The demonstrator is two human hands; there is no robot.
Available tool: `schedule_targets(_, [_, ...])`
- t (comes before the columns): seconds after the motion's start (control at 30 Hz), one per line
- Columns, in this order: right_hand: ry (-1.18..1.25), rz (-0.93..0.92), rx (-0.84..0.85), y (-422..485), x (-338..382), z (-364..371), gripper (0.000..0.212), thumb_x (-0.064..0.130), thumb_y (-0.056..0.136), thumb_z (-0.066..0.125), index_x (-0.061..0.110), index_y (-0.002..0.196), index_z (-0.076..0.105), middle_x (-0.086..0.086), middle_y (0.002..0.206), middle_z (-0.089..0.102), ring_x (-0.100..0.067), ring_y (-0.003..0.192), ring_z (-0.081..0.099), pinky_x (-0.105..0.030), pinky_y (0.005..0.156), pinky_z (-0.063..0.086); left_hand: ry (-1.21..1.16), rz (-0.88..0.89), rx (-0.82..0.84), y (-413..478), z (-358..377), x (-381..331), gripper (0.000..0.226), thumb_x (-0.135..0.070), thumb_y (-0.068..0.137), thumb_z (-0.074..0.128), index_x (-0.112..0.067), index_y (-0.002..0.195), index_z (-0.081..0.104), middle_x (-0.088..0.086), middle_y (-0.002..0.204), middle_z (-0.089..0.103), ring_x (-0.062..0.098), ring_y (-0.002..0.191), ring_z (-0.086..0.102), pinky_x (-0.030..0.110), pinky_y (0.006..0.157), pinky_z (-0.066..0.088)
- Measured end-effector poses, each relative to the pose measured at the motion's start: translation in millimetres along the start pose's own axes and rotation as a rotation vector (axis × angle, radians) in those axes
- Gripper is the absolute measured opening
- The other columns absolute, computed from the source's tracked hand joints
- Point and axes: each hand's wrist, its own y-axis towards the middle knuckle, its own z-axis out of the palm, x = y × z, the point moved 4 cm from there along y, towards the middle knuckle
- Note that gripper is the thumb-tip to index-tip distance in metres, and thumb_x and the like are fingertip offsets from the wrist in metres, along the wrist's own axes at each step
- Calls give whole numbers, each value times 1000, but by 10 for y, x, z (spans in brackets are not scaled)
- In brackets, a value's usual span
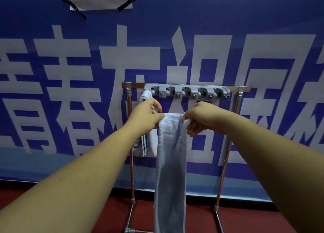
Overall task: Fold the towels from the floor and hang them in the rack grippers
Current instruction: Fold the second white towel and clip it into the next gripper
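— Two hands up: left hand (147, 117) and right hand (201, 118) pinch the top corners of the blue towel (171, 162); it hangs folded long, before the rack (226, 155).
— How far along?
— Striped towel (150, 143) looks clipped already, leftmost; four clips (187, 91) seem free.

In front of me the metal rack (135, 85) stands on the red floor (245, 218); a white striped towel (150, 143) hangs in its leftmost clip

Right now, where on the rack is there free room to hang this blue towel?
The gripper strip looks empty from its middle to the right end. The left end is crowded: the white striped towel hangs there, behind the left hand holding the blue towel.
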Motion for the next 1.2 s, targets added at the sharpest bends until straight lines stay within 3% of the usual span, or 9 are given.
schedule_targets(0.1, [-69, -33, 90, 14, 19, -1, 29, -5, 98, 55, 8, 114, 76, -16, 97, 81, -25, 93, 80, -40, 90, 65, -27, 3, -6, 1, -1, -22, 11, -14, 97, 77, -14, 102, 67, 14, 77, 74, 18, 71, 70, 33, 66, 65])
schedule_targets(0.2, [-148, -92, 117, 35, 54, 26, 28, -4, 94, 71, 14, 115, 76, -9, 99, 82, -19, 92, 80, -34, 88, 65, -45, 4, 24, -2, 27, -57, 11, -15, 96, 79, -13, 100, 70, 3, 69, 73, 16, 71, 72, 27, 65, 60])
schedule_targets(0.37, [-259, -217, 74, 48, 145, 124, 10, 13, 101, 68, 13, 110, 74, -5, 91, 82, -14, 82, 80, -25, 76, 64, -95, 8, 88, -17, 93, -105, 13, -15, 94, 81, -9, 101, 71, 4, 68, 71, 15, 71, 72, 27, 67, 62])
schedule_targets(0.5, [-422, -293, -28, 88, 205, 154, 11, 29, 104, 66, 21, 102, 72, 0, 81, 77, -8, 63, 72, -17, 57, 56, -194, -21, 165, -44, 96, -130, 10, -7, 97, 75, -6, 106, 70, 3, 74, 76, 17, 75, 77, 30, 71, 63])
schedule_targets(0.7, [-585, -320, -78, 101, 242, 170, 20, 41, 101, 66, 22, 102, 73, 4, 78, 70, -13, 62, 62, -26, 58, 49, -229, -40, 234, -59, 60, -95, 13, -1, 99, 68, -5, 111, 71, 18, 95, 80, 25, 86, 79, 35, 78, 65])
schedule_targets(0.83, [-617, -317, -125, 93, 257, 173, 28, 46, 100, 67, 19, 101, 74, 3, 82, 68, -10, 66, 59, -23, 58, 45, -203, -34, 249, -69, 36, -125, 19, 2, 95, 67, -5, 111, 73, 14, 92, 79, 21, 84, 78, 35, 80, 66])
schedule_targets(1.0, [-668, -289, -170, 92, 253, 142, 29, 48, 96, 71, 19, 97, 72, 1, 83, 68, -14, 71, 59, -29, 65, 48, -105, 23, 334, -86, 22, -178, 30, 1, 90, 77, -12, 116, 71, 15, 94, 78, 20, 91, 78, 35, 87, 65])
schedule_targets(1.2, [-673, -268, -153, 68, 226, 143, 30, 52, 94, 72, 24, 86, 67, 2, 77, 63, -11, 66, 53, -26, 60, 42, 80, 95, 293, -120, 50, -227, 30, -7, 88, 84, -21, 111, 70, -1, 92, 80, 10, 90, 78, 31, 91, 61])
